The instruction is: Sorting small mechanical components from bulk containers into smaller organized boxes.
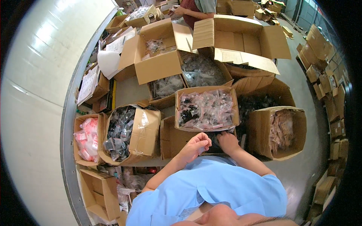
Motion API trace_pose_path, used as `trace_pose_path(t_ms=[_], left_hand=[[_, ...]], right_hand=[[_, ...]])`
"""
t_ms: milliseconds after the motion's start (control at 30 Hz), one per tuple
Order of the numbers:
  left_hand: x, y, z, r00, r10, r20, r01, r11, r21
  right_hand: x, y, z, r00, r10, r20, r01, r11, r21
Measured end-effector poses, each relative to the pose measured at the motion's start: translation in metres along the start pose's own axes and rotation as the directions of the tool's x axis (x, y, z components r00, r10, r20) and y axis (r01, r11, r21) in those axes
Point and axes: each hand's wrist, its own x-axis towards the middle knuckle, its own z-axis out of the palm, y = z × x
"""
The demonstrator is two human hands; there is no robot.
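My left hand is raised over the open cardboard box nearest me, its fingers curled inward. A small pale, translucent bit shows under the fingers, too small to name. My right hand reaches down to the dark contents of that near box, just below the front edge of a raised carton; its fingertips are hidden. In the raised carton lie many small clear zip bags with reddish seals, and some loose black pieces on the left side.
Left stand a box of dark bagged parts and one of pink-and-white packets. At right is a carton of brownish bags. Large open cartons stand beyond. A person works at the far end; flattened cardboard lines the right.
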Motion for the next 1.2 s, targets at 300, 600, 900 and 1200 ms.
trace_pose_path(t_ms=[300,600,900,1200], left_hand=[[-0.001,-0.009,-0.01,0.993,-0.107,-0.048,0.109,0.993,0.046],[0.006,-0.028,-0.006,0.989,-0.015,-0.149,0.071,0.925,0.374],[0.005,-0.023,-0.005,0.979,-0.196,-0.054,0.203,0.945,0.258],[0.006,-0.027,-0.004,0.992,-0.078,-0.096,0.111,0.903,0.414]], right_hand=[[-0.016,0.011,-0.04,0.975,0.221,-0.004,-0.176,0.785,0.594],[-0.029,0.031,-0.055,0.928,0.136,0.347,-0.25,-0.463,0.85],[-0.025,0.032,-0.044,0.948,0.22,0.23,-0.201,-0.148,0.968],[-0.026,0.035,-0.047,0.919,0.267,0.29,-0.253,-0.166,0.953]])
